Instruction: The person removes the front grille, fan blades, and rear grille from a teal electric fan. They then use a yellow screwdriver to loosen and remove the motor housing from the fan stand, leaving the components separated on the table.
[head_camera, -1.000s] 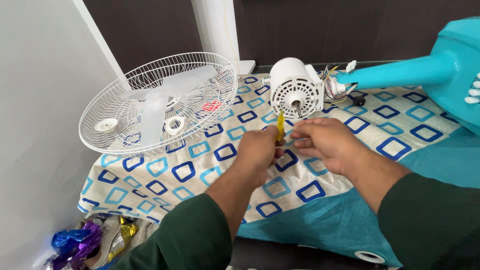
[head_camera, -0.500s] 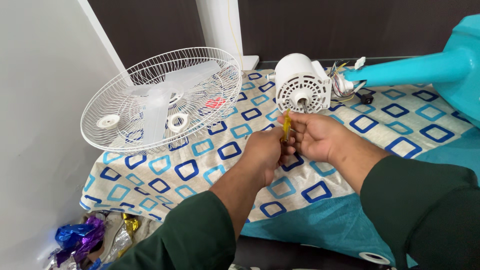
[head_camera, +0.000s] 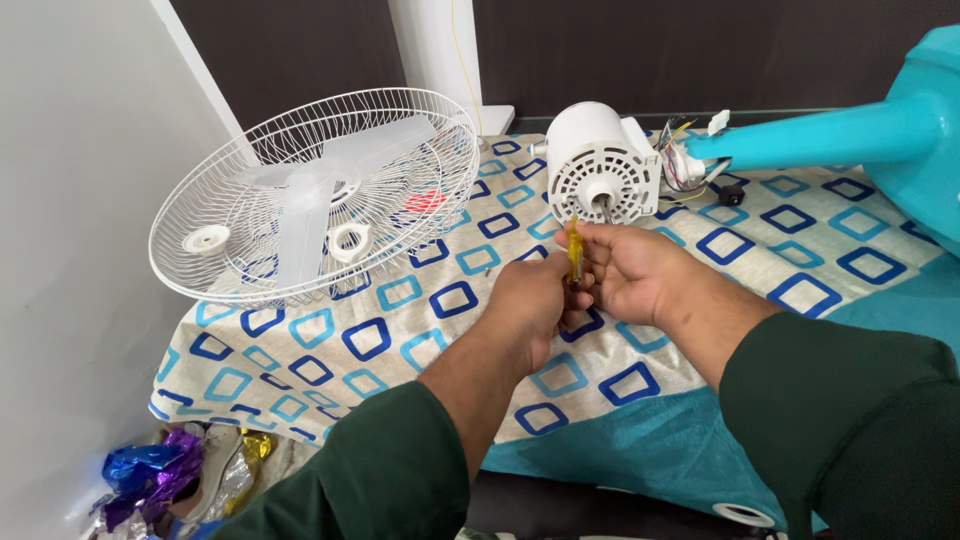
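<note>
Both hands grasp one yellow screwdriver (head_camera: 574, 252): left hand (head_camera: 530, 305) and right hand (head_camera: 632, 272) clenched around it. Its tip points at the white fan motor (head_camera: 600, 162) on the patterned cloth (head_camera: 420, 300).

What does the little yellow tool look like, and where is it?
Find the patterned cloth with blue squares, then the white round fan motor on it. Just below, the left hand and right hand pinch a thin screwdriver, the only see-through yellow thing there.

Yellow-handled screwdriver (head_camera: 574, 255) stands upright, tip at the white fan motor (head_camera: 600, 165).
</note>
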